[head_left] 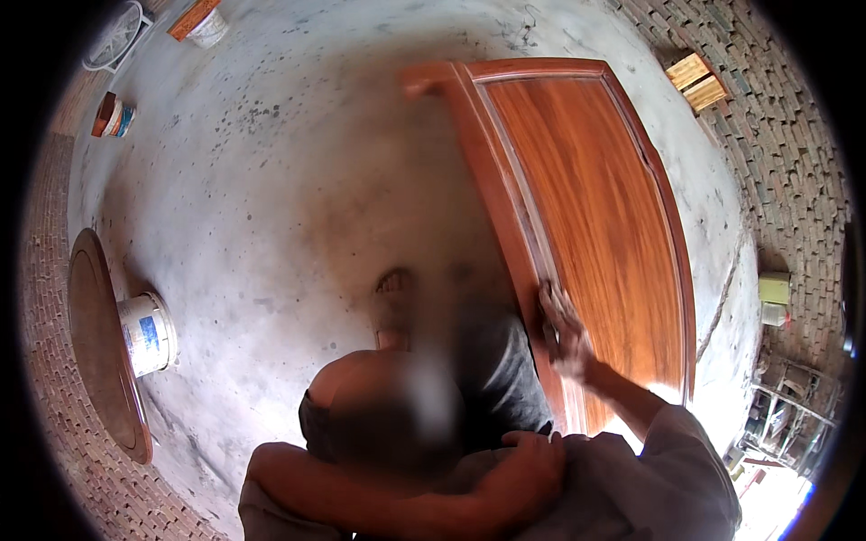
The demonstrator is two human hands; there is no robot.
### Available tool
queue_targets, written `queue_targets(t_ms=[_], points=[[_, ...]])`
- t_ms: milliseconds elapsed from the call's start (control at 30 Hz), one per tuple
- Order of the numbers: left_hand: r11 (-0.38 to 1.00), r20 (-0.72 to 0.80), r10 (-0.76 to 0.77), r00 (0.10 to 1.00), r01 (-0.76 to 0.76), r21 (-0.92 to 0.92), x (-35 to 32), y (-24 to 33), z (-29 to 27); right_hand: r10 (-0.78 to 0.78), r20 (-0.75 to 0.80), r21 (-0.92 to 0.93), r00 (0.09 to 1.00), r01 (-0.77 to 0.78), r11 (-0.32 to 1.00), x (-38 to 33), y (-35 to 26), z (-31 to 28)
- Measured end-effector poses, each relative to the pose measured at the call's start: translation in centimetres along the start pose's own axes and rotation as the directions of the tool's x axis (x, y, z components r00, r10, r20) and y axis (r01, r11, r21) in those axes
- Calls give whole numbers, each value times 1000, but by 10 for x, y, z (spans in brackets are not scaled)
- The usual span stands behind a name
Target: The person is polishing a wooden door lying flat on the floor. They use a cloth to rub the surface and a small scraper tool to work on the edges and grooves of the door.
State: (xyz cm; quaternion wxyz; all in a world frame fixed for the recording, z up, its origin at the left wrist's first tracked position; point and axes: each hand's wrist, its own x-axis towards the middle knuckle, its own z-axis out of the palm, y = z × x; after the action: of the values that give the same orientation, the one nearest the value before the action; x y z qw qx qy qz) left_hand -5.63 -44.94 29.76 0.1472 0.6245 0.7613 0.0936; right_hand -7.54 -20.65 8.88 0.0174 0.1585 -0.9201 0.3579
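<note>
A large reddish-brown wooden panel (pixel 595 207) with a raised frame and streaked grain stands at my right side. My right hand (pixel 566 335) lies against the pale, dusty-looking moulding (pixel 523 212) along its near left edge. The fingers are stretched out along that strip, and their undersides are hidden. Across my lap reaches my left arm, and my left hand (pixel 530 464) rests close to my right sleeve. Its fingers are curled, and whatever might be inside them is out of sight.
A brown oval wooden board (pixel 99 352) leans by a white bucket (pixel 149 332) at the left. Smaller buckets (pixel 209 31) bearing wooden pieces stand far left. Brick paving (pixel 767 117) borders the stained concrete floor (pixel 244 198). Light wooden blocks (pixel 696 83) lie far right.
</note>
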Motion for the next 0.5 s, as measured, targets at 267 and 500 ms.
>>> queue_targets(t_ms=[267,500], points=[[981,163,42,986,-10,-193,22,18,12,58,-110,-87,992,-68,994,185,65,26],[992,-158,-110,981,119,51,-5,-2,4,3,-3,-112,1000,-4,994,166,64,20]])
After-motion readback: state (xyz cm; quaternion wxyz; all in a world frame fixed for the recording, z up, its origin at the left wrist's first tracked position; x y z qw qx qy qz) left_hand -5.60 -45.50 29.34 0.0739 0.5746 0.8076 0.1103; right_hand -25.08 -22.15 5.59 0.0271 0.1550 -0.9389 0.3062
